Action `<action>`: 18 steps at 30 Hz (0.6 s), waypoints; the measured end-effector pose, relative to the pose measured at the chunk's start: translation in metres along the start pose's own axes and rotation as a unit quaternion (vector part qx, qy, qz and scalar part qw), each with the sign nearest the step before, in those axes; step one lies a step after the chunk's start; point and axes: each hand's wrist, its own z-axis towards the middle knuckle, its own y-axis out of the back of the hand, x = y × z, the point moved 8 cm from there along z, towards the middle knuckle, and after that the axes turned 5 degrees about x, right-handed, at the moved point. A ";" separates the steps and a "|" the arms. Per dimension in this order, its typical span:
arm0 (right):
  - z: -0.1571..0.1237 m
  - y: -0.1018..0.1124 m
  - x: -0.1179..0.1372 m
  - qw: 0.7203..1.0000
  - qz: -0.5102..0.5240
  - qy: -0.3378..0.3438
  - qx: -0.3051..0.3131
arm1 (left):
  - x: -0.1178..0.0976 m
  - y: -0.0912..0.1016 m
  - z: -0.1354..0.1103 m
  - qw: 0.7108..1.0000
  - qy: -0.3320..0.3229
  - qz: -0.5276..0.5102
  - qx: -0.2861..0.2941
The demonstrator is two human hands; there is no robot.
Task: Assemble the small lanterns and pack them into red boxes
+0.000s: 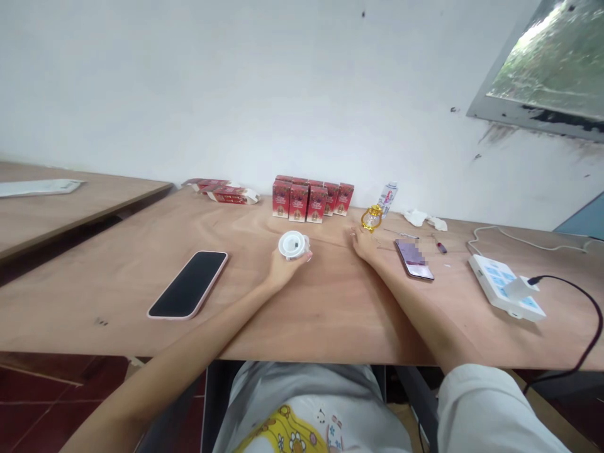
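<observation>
My left hand (282,268) is closed around a small white round plastic piece (291,244), held just above the wooden table. Its flat round face points up and has a small dark slot near the middle; clear plastic shows at its right side. On the table further right lies my right hand (364,245), its fingertips apart and partly hidden by the hand itself. Right beside those fingertips stands a small gold lantern (372,218) with a clear middle; I cannot make out whether they touch it.
Several red boxes (298,202) stand near the wall, with flattened red cartons (229,193) to their left. A pink-edged phone (191,285) lies left, another phone (415,259) right. Further right are crumpled white tissue (415,217) and a power strip (506,286) with cables.
</observation>
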 end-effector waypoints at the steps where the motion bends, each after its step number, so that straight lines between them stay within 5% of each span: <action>1: 0.006 -0.001 -0.004 1.000 -0.013 0.000 0.015 | 0.001 0.001 0.000 1.000 0.001 0.010 -0.003; 10: 0.041 -0.015 -0.016 0.981 -0.088 0.038 0.171 | 0.005 0.015 0.007 0.998 -0.006 0.063 -0.027; 18: 0.038 -0.019 -0.014 0.978 -0.088 0.019 0.187 | -0.008 0.009 0.002 0.991 -0.055 0.118 0.011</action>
